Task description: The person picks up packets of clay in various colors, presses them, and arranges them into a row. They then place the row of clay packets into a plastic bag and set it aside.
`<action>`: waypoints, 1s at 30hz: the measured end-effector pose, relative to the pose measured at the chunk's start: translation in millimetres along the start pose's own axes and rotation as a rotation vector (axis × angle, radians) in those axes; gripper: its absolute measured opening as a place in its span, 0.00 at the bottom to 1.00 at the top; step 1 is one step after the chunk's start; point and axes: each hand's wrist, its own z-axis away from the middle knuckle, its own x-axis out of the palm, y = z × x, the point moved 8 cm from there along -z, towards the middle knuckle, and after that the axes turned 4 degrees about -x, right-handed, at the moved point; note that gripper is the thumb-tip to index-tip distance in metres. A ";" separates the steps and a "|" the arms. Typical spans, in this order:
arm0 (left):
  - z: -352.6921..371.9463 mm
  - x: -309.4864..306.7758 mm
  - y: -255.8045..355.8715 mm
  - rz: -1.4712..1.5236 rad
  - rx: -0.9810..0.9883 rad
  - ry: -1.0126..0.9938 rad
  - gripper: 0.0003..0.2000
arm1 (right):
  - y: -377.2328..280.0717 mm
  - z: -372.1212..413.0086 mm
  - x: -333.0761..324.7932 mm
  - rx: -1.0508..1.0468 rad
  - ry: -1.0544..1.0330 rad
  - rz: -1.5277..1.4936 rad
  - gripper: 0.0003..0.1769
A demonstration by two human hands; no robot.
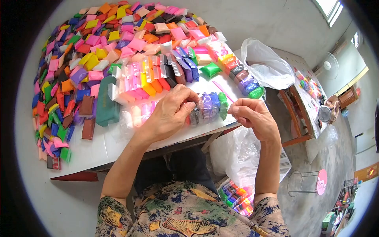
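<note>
A clear bag holding a row of coloured packets (207, 106), with purple, blue and green ones at its right part, lies at the table's front edge. My left hand (173, 110) is closed, thumb and fingers pinched at the bag's upper left side. To the right of the green packet, my right hand (250, 116) has its fingers pinched together close to the bag's end; what lies between them is too small to make out. Behind the hands, a row of upright packets (158, 75) stands beside a dark green case (107, 102). A pink stick (223, 91) lies behind the bag.
A large heap of coloured packets (90, 51) covers the table's left and back. Another filled bag (239, 73) and a white plastic bag (266, 63) are at the right. Below the table edge hang clear bags (241, 154). A pink-topped stool (321, 182) stands right.
</note>
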 end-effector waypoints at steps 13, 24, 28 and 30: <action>-0.3 -0.1 -2.6 0.028 -0.020 -0.005 0.07 | -16.1 15.1 3.7 -0.292 0.276 0.259 0.08; 0.5 -1.0 -2.8 0.014 -0.008 0.011 0.07 | -18.9 23.4 -5.9 -0.612 0.525 0.294 0.04; 0.2 -1.0 -3.3 0.024 0.017 0.012 0.06 | -22.4 16.7 -2.8 -0.602 0.469 0.309 0.06; 0.4 -0.9 -2.5 0.027 0.009 0.016 0.06 | -21.3 14.6 -0.2 -0.589 0.402 0.270 0.06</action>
